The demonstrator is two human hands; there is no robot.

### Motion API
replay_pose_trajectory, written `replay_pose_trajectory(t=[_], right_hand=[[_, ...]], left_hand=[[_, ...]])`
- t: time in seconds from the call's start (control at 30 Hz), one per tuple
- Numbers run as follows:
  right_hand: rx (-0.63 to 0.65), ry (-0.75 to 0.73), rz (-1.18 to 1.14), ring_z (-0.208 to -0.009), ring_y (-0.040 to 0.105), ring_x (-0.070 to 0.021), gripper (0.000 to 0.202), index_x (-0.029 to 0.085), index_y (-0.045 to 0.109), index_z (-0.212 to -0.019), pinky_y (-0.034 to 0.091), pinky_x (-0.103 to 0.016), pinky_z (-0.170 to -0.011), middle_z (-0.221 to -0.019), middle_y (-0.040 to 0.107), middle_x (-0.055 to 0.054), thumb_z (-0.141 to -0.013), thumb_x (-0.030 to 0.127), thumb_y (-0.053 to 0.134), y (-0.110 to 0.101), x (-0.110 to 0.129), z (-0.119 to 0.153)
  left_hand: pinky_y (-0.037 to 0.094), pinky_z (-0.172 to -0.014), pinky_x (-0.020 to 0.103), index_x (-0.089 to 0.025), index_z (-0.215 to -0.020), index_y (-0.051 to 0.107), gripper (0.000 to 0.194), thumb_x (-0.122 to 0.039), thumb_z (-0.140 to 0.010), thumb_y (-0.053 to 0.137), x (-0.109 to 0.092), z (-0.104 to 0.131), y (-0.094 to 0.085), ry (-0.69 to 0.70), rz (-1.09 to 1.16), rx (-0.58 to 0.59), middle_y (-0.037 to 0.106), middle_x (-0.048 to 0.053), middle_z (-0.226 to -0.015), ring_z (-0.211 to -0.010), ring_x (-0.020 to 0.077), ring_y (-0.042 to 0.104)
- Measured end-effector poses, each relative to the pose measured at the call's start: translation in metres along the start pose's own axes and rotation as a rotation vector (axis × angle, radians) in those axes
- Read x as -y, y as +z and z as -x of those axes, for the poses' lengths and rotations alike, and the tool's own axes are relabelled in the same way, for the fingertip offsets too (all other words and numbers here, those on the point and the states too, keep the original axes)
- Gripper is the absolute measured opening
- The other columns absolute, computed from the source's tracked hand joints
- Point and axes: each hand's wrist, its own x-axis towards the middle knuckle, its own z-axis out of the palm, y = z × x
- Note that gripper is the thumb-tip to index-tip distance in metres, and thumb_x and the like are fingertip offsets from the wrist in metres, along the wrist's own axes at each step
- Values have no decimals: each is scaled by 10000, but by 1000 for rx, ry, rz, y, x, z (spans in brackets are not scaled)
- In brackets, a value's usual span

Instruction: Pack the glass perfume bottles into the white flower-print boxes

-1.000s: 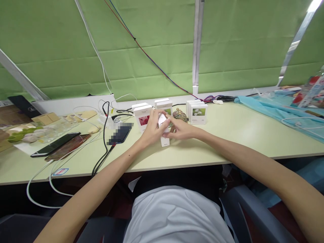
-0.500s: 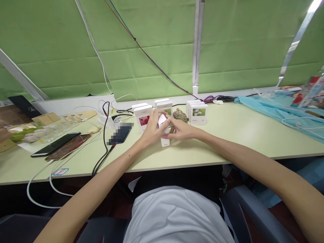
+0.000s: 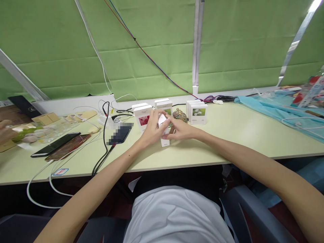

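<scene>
A small white box stands on edge on the table, its upper part partly covered by my fingers. My left hand is closed on its left side and top. From the right, my right hand grips the same box, thumb and fingers bent around it. Just behind my left hand is a white box with a red flower picture. White boxes with a green picture stand behind both hands. A round brass-coloured ornament sits beyond my right hand, partly hidden by it.
White boxes with a white-flower picture stand at the back right. A phone and black cables lie left of my hands. Farther left are two more phones and another person's hand. Blue plastic sheeting covers the right side.
My hands and the white box stay nearly still. At the far left, the other person's hand has shifted and shows more clearly above the table.
</scene>
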Motion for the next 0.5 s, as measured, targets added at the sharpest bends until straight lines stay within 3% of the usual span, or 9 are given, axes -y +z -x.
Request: replay_pose_trajectory(t=[0.3,0.5], right_hand=[[6,0,-2,-794,709,-207,1004,165,154,-1623,597,-441,-829,-1291,633,-154,-858,448,741,0,0,0],[2,-12,8,-801,715,-211,976,215,180,-1620,599,-448,-830,-1290,639,-138,-862,462,742,0,0,0]], left_hand=[[469,-1025,434,-236,-1170,517,381,-576,-1008,461,-1,0,-1,-11,-6,6,557,100,-1171,-1135,246,554],[467,-1032,437,-239,-1168,512,340,-538,-1013,471,-1,0,-1,-1,6,6,552,97,-1167,-1137,245,553]])
